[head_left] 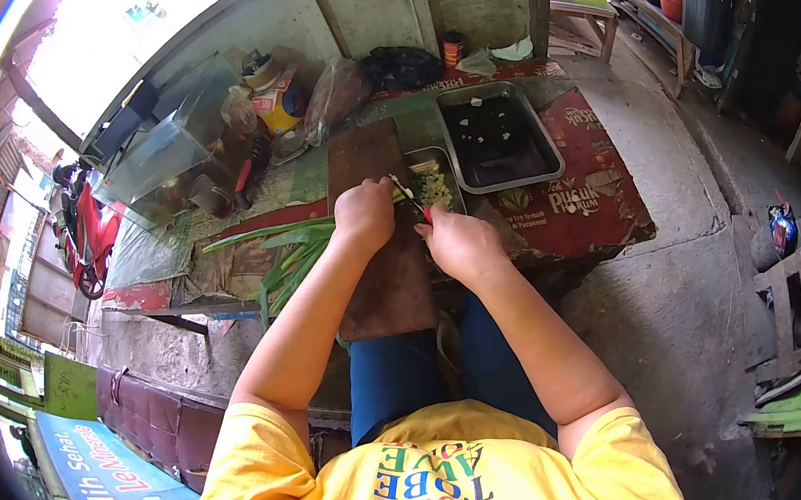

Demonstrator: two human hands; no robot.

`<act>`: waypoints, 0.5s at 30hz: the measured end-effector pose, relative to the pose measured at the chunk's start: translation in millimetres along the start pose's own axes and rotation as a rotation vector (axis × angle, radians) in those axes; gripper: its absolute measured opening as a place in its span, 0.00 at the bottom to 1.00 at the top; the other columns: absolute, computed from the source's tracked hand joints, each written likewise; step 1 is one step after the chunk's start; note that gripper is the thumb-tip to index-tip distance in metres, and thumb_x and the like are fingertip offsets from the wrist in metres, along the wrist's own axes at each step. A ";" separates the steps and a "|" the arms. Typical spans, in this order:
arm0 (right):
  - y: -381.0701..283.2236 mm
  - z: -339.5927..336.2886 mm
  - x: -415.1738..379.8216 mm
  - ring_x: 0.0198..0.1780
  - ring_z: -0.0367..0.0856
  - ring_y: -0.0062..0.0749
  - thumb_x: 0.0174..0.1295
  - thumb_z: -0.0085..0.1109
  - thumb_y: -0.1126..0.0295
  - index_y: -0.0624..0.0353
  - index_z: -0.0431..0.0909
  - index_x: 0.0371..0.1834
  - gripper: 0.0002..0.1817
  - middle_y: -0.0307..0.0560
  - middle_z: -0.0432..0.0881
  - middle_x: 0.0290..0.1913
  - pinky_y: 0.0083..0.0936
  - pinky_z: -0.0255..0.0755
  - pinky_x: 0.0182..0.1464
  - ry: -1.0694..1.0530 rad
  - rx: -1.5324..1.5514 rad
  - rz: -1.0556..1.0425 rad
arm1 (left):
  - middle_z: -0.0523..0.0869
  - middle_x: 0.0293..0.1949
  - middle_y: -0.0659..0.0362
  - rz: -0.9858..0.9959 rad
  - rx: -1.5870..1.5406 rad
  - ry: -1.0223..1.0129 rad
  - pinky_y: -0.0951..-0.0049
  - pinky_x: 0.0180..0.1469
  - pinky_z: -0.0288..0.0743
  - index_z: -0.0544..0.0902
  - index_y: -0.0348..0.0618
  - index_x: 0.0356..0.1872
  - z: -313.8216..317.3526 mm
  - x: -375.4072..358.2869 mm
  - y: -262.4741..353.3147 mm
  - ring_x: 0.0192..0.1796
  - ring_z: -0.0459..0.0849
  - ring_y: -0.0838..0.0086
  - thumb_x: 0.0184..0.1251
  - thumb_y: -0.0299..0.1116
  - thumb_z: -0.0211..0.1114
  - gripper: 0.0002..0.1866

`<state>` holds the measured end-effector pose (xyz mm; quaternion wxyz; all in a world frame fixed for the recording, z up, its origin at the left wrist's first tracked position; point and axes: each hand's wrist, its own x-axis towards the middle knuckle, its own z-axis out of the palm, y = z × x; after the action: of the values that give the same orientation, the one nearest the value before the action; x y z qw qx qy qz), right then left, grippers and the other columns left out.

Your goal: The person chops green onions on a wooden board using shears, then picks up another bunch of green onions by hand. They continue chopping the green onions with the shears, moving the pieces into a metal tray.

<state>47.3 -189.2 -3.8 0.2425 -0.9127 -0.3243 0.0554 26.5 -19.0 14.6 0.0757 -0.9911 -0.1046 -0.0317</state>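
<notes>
My left hand is closed around a bunch of green onions, whose long leaves trail to the left over the board's edge. In my right hand is a knife with a red handle; its blade points toward the white ends of the onions. Both hands are over a brown wooden cutting board. Just beyond them, a small metal tray holds chopped pale green pieces.
A larger dark tray with a few white bits stands behind on the right. Clear plastic boxes, plastic bags and a red-handled tool lie at the left. A red can stands at the back.
</notes>
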 end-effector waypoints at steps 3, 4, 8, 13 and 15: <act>-1.2 5.1 5.8 0.37 0.86 0.54 0.71 0.49 0.51 0.62 0.74 0.46 0.22 0.58 0.85 0.32 0.49 0.78 0.40 0.000 -0.004 0.005 | 0.85 0.44 0.50 -0.003 -0.007 -0.015 0.62 0.46 0.81 0.80 0.43 0.49 0.6 0.5 -0.4 0.47 0.87 0.57 0.59 0.29 0.62 0.15; -2.0 6.6 9.4 0.37 0.86 0.54 0.71 0.49 0.51 0.62 0.74 0.46 0.22 0.58 0.85 0.32 0.49 0.78 0.40 -0.004 -0.004 0.003 | 0.85 0.44 0.50 -0.006 -0.008 -0.018 0.62 0.46 0.81 0.80 0.43 0.49 1.2 0.6 -0.8 0.47 0.87 0.57 0.59 0.29 0.62 0.15; -0.4 22.3 29.6 0.41 0.86 0.54 0.70 0.49 0.51 0.62 0.75 0.48 0.22 0.58 0.86 0.35 0.48 0.78 0.43 -0.047 0.015 0.039 | 0.86 0.43 0.51 0.009 0.004 0.016 0.62 0.46 0.81 0.80 0.42 0.48 0.9 -0.1 -0.7 0.46 0.87 0.58 0.60 0.29 0.61 0.14; 7.8 36.6 40.3 0.45 0.85 0.53 0.70 0.49 0.51 0.62 0.75 0.50 0.23 0.59 0.85 0.40 0.47 0.77 0.47 -0.060 0.049 0.027 | 0.86 0.44 0.50 -0.012 -0.013 0.004 0.62 0.46 0.81 0.80 0.42 0.48 -0.7 -2.3 1.2 0.47 0.87 0.58 0.60 0.29 0.61 0.14; 10.8 31.4 27.6 0.46 0.84 0.53 0.70 0.50 0.51 0.61 0.75 0.50 0.22 0.57 0.86 0.41 0.46 0.76 0.48 -0.046 0.051 0.027 | 0.86 0.45 0.50 -0.014 -0.022 -0.011 0.62 0.47 0.81 0.80 0.42 0.49 -1.5 -0.1 0.8 0.48 0.87 0.58 0.60 0.29 0.61 0.15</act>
<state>66.9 -166.6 -35.0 0.2573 -0.9090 -0.3160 0.0877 26.5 -20.0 15.9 0.0640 -0.9913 -0.1116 -0.0281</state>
